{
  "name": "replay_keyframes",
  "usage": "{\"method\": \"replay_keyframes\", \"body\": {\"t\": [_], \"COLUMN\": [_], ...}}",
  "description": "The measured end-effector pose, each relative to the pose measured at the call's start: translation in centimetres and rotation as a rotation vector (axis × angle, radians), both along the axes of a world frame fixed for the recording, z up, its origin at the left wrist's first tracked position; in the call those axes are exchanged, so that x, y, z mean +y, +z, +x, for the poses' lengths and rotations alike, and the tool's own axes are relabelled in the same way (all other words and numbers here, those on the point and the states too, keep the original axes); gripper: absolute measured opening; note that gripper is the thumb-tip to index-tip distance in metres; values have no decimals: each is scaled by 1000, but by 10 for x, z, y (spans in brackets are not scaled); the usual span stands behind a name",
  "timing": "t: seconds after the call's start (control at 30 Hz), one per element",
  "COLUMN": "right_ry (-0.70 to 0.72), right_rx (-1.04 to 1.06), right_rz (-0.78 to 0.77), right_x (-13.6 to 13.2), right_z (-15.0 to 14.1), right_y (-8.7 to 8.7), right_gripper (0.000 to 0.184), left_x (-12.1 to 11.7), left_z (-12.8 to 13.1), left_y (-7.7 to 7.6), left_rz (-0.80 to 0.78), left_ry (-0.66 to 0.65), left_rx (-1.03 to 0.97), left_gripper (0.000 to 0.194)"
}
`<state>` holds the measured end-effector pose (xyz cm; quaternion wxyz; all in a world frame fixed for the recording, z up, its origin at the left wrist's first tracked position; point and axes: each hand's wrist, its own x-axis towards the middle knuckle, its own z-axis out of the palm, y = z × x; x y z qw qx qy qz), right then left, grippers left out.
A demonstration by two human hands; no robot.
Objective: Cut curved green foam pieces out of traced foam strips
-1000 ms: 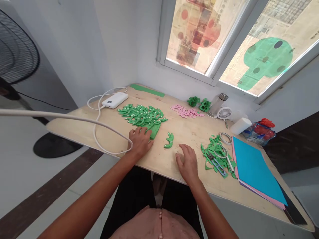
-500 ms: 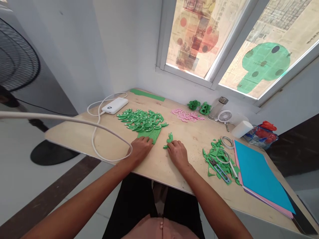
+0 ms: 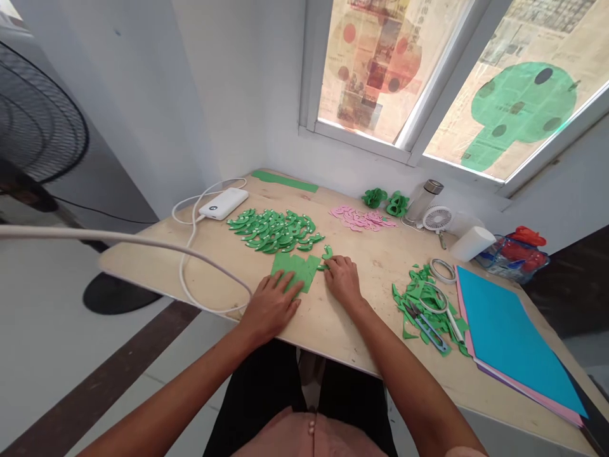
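A green paper sheet (image 3: 292, 266) with an uneven top edge lies flat on the table, just in front of a pile of curved green paper cutouts (image 3: 271, 230) with small whitish marks. My left hand (image 3: 272, 308) rests on its lower left part, fingers flat and spread. To the right, my right hand (image 3: 343, 281) is closed with its fingertips on a small green paper cutout (image 3: 328, 253) lying on the table. The fingers cover much of this cutout.
Green scraps (image 3: 413, 289) lie at right with snips (image 3: 431, 330), a magnifying glass (image 3: 447, 311) and a tape roll (image 3: 442, 271). Beyond are coloured sheets (image 3: 514, 336). Pink cutouts (image 3: 361, 218) lie at the back. A white cable (image 3: 190, 246) loops from a power bank (image 3: 223, 203) beside my left arm.
The green sheet has come out from under the pile toward me, with my left hand on it. My right hand has moved left and forward onto the small green cutout.
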<state>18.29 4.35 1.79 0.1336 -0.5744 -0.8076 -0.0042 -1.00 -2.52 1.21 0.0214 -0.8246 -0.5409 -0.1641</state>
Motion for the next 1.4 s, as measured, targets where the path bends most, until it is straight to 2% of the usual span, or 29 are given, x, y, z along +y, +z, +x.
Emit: {"method": "replay_keyframes", "body": {"t": [0.3,0.47,0.57,0.7,0.9,1.03,1.17,1.3,1.4], "right_ry": [94,120,103,81,28,11,-21,-80,-134], "right_rx": [-40,-86,-118,-138,-101,-31,72,172,353], "right_rz": [-66,-117,-138,-156,-158,-132,-62,19,144], "right_x": [3,11,13,11,7,1,-12,-41,-74], "right_z": [17,12,0,-25,-62,-68,-31,41,101], "right_y": [7,16,20,20,21,29,44,56,54], "right_gripper": [29,27,25,25,26,24,28,32,30], "left_x": [-51,-67,-69,-68,-60,-53,-48,-46,-43], "left_z": [3,29,52,74,83,85,85,80,74], "left_y": [-10,-8,-6,-10,-12,-8,-2,2,0], "left_rz": [13,-39,-124,-131,-114,-129,-140,-138,-104], "left_ry": [-182,-285,-318,-365,-436,-454,-427,-390,-346], "left_rx": [-17,-30,-30,-90,-136,-163,-179,-235,-311], "left_gripper": [39,51,58,63,57,49,48,43,38]}}
